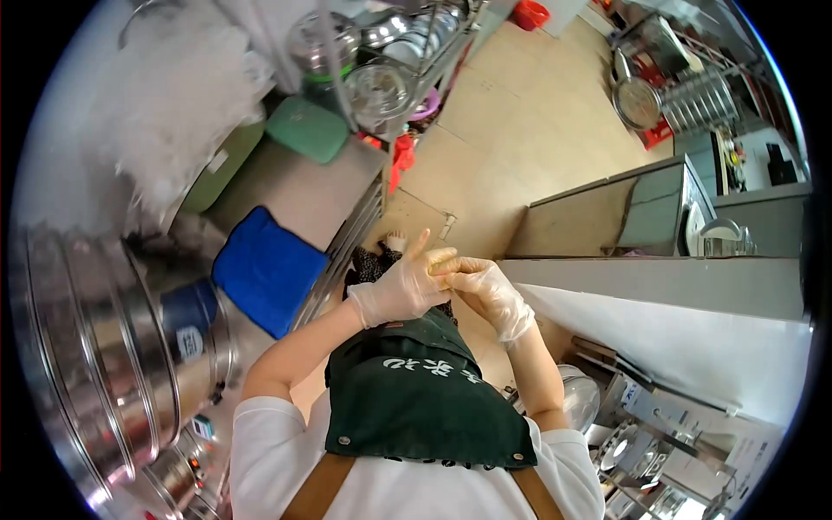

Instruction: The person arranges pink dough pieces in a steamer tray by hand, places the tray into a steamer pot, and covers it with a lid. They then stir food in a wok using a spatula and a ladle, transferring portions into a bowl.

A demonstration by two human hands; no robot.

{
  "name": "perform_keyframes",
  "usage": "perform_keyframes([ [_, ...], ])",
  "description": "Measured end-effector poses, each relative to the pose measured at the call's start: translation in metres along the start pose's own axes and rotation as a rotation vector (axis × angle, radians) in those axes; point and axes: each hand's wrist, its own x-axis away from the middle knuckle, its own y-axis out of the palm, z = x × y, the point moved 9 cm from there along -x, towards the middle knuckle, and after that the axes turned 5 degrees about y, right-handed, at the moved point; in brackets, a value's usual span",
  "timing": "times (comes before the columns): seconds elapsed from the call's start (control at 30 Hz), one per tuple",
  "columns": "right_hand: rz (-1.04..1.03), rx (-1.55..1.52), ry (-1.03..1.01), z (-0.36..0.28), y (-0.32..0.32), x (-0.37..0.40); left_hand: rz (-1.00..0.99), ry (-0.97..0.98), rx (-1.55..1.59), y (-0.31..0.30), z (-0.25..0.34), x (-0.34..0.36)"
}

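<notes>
Both of my hands wear thin clear plastic gloves and meet in front of the dark green apron [433, 390]. My left hand [403, 282] has a finger stretched upward, and its other fingers reach across to the right hand. With thumb and fingers closed, my right hand [485, 290] pinches the glove at the left fingertips. The exact spot of the pinch is partly hidden by the overlapping fingers. A blue cloth [269, 269] lies on the steel table [295, 195] to the left, apart from both hands.
Beyond the cloth sits a green lidded bin [308, 130]. A rack holds pots and glass lids [377, 91]. Ringed steel drums [104, 355] stand at left. On the right, a white-sided counter [667, 295] comes close to my right arm. Tiled floor [511, 113] stretches ahead.
</notes>
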Motion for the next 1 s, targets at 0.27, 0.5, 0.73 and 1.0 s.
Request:
perform_keyframes([
  [0.27, 0.145, -0.079, -0.132, -0.125, -0.094, -0.054, 0.029, 0.125, 0.182, 0.03, -0.121, -0.127],
  [0.5, 0.083, -0.367, -0.277, -0.236, -0.182, -0.088, -0.043, 0.23, 0.251, 0.064, -0.218, -0.25],
  [0.73, 0.156, -0.464, -0.521, -0.332, -0.325, -0.118, -0.004, 0.256, 0.293, 0.128, -0.311, -0.379],
  [1.0, 0.021, -0.492, -0.486, -0.467, -0.484, -0.176, 0.231, -0.356, 0.632, 0.188, -0.448, -0.571],
])
